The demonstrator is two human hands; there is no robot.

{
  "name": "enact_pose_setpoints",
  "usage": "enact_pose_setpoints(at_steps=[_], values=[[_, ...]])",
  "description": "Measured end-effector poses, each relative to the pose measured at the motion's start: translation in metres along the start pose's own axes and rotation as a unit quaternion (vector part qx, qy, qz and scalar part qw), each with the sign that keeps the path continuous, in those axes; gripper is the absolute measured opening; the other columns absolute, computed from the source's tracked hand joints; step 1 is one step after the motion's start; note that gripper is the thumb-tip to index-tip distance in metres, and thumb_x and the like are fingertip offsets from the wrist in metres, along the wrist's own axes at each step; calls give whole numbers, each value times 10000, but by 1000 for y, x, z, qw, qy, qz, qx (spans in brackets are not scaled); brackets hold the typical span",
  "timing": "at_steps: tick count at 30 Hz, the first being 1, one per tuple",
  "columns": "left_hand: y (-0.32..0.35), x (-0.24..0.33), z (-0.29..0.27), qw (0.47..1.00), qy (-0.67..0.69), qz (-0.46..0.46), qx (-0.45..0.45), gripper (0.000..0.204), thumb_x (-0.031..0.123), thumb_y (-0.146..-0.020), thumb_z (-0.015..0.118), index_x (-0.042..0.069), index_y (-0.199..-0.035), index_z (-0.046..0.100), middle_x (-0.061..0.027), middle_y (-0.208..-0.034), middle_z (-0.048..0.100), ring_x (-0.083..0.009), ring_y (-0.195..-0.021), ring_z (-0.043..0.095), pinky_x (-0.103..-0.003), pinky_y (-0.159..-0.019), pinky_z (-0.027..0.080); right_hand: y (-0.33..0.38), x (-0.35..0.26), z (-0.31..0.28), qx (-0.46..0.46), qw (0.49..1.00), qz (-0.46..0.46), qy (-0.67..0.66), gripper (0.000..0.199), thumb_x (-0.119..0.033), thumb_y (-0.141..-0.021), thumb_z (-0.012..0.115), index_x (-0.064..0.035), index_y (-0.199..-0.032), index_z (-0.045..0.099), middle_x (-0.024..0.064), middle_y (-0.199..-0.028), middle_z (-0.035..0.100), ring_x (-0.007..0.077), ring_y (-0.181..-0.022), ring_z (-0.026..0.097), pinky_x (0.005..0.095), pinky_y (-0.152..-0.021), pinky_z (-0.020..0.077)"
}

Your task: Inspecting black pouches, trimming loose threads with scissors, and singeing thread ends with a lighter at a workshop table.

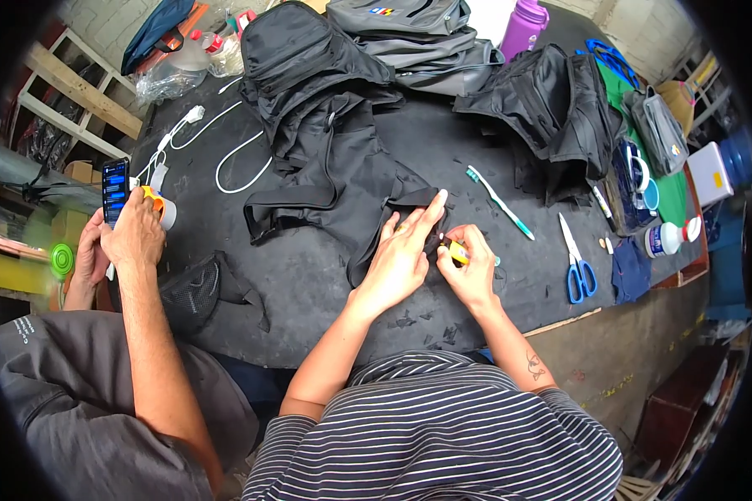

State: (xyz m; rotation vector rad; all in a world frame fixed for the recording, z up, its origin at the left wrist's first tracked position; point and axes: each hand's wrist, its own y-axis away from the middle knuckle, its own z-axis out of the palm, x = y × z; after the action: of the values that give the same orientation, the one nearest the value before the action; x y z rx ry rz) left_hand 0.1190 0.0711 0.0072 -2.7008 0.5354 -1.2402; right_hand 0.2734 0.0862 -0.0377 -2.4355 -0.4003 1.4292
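My left hand (397, 259) rests on a black fabric bag piece (355, 179), its fingers reaching forward over a black strap (409, 199) and holding it against the table. Close beside it on the right, my right hand (474, 267) grips a small yellow lighter (458, 253) between thumb and fingers. The lighter's top points at the dark strap edge by my left hand; I cannot make out a flame. Beyond my right hand lies a white and teal toothbrush (501, 203).
Blue-handled scissors (576, 263), a white bottle (663, 240) and a black bag (551, 117) are on the right. Grey backpacks (426, 50) and a purple bottle (524, 29) stand at the back. At left, a co-worker's hands (134, 230) hold a phone (115, 190) near a white cable (226, 167).
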Motion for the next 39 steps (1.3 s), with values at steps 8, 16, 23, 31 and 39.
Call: enact_pose_setpoints(at_steps=[8,16,23,31,39], values=[[-1,-1,-2,1000,-2,-2,1,897,-99,-702,505,190,-1484,175,-143,-1296,530,-327,-1273,431,-542,-1072,238,-2,-1,1,-3,1000,-6,-5,218,-136,-695,667,-18,-823,535,107,-795,565,295,-672,606,359,-596,477],[-1,-4,-2,1000,-10,1,14,861,-96,-706,495,162,-1476,211,-148,-1290,528,-321,-1258,446,-540,-1053,270,-6,-5,4,-15,1000,0,-5,220,-132,-712,678,-14,-829,534,111,-801,556,287,-679,597,347,-609,478],[22,-7,-1,991,18,73,110,581,39,-795,564,60,-1355,411,-157,-1155,573,-333,-1085,547,-442,-924,422,-6,24,-7,18,997,74,-8,219,-144,-807,711,-2,-897,570,56,-797,559,138,-758,528,283,-708,462],[71,-29,-45,888,35,-79,452,211,-62,-809,568,-2,-1000,634,-104,-884,625,-192,-793,623,-293,-683,504,-9,78,-29,60,974,-90,200,298,-222,-886,607,-4,-1086,576,153,-1064,546,312,-999,496,406,-878,371],[119,-99,-89,755,-12,-218,619,253,-80,-769,574,41,-987,619,-67,-959,565,-163,-887,567,-265,-743,461,-12,85,-29,64,986,-74,135,114,7,-852,493,5,-918,586,115,-925,572,272,-919,501,367,-825,393]])
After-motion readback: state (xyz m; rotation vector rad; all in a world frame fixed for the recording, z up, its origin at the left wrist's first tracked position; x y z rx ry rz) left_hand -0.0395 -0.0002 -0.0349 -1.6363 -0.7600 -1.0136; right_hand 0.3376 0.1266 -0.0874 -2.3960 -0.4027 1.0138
